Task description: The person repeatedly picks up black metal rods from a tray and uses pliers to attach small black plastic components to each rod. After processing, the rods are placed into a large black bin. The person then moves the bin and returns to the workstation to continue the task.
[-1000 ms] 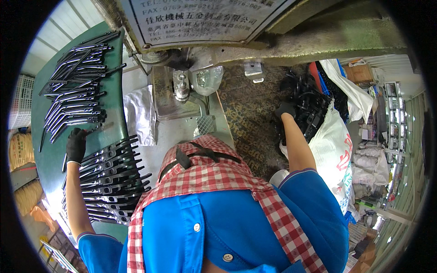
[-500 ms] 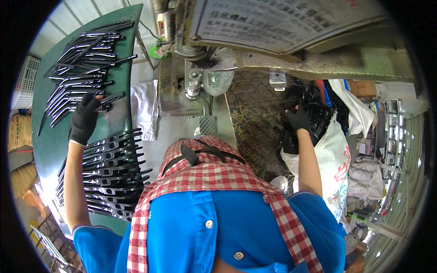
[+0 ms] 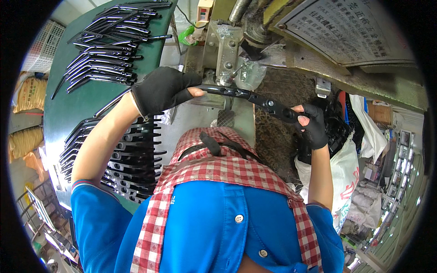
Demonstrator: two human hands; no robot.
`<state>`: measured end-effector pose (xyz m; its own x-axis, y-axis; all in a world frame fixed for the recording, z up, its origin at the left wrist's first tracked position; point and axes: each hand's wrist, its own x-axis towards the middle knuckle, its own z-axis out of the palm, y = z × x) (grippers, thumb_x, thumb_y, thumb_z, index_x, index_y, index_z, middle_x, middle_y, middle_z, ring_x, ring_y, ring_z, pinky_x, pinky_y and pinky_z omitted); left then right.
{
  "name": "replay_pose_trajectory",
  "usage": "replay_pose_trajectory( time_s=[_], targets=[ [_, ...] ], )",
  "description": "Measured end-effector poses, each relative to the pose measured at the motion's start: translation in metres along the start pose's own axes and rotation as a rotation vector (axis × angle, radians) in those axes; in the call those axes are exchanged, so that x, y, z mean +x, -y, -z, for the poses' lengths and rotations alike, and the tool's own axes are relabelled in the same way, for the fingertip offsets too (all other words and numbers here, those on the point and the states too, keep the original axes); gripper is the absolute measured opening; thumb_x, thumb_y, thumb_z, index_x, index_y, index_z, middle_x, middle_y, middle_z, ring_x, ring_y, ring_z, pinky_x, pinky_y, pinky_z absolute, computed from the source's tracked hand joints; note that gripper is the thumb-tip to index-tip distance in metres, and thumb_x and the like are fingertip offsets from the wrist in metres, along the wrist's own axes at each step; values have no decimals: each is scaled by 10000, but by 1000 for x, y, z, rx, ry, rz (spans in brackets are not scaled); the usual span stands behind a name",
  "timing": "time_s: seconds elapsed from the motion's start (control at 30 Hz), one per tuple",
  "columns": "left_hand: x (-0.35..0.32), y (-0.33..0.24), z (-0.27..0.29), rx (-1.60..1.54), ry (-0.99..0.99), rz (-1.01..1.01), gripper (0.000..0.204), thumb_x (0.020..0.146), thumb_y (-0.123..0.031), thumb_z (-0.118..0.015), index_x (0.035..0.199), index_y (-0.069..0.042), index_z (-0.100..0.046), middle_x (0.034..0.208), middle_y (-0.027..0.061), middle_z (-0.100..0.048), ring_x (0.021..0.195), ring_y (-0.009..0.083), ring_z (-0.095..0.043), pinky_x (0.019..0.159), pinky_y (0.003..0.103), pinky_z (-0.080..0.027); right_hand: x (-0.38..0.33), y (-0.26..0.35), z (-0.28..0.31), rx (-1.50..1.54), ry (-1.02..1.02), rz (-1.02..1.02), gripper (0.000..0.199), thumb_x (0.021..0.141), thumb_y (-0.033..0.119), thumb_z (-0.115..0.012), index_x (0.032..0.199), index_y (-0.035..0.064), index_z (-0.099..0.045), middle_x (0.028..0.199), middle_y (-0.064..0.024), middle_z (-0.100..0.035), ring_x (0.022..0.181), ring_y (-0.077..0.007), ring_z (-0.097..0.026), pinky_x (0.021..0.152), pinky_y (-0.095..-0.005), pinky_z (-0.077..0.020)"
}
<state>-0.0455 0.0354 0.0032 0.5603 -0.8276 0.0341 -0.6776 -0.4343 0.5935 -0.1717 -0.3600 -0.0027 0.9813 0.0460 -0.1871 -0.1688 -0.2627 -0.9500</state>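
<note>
My left hand (image 3: 166,91), in a black fingerless glove, is closed round a glossy black metal tube (image 3: 227,91). One end of the tube runs back past my wrist over the green table. My right hand (image 3: 314,125), gloved alike, pinches the far end of a black fitting with round holes (image 3: 271,107). Tube and fitting meet end to end between my hands, above the machine's foot pedal (image 3: 226,118); how deep one sits in the other I cannot tell. On the left lie bent black tubes (image 3: 102,63) and, nearer, a row of tubes with holed fittings (image 3: 132,157).
The green table (image 3: 63,109) fills the left side. A press machine with a printed plate (image 3: 346,32) overhangs the far right. On the right stands a white woven sack (image 3: 343,173) with black parts (image 3: 334,143) at its mouth. A red-buttoned switch box (image 3: 204,11) is at the back.
My left hand has left the table with a tube and moved right. My right hand has come away from the sack with a fitting, and the two parts now meet before me.
</note>
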Motion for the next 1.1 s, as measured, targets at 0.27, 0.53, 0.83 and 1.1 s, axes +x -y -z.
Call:
replay_pose_trajectory(
  time_s=[0.27,0.53,0.83,1.1],
  targets=[
    [-10,-15,-1,216,-32,-43,289,890,-373,-565,877,-84,-571,616,162,-557,593,385,-566,535,460,-428,19,38,-21,-194,201,102,307,749,228,-689,918,-29,-675,828,-64,-674,738,-134,-606,682,-259,-459],
    [-10,-27,-8,352,-102,-40,298,888,-384,-559,814,-96,-552,583,137,-546,544,351,-564,480,435,-419,34,54,-41,-653,299,317,294,753,251,-744,930,34,-653,822,-122,-665,744,-248,-655,682,-314,-503],
    [-1,-26,1,360,-79,-120,253,861,-330,-610,805,-89,-558,576,131,-544,536,339,-567,480,428,-420,47,56,-53,-635,549,79,254,741,276,-754,821,76,-619,683,-130,-614,650,-311,-634,571,-379,-476],
    [2,-24,-10,342,-54,-48,303,901,-379,-550,863,-78,-550,592,139,-561,549,360,-574,489,439,-429,47,72,-61,-875,381,282,239,762,282,-717,874,84,-645,698,-148,-622,633,-319,-623,561,-374,-471]
  ],
)
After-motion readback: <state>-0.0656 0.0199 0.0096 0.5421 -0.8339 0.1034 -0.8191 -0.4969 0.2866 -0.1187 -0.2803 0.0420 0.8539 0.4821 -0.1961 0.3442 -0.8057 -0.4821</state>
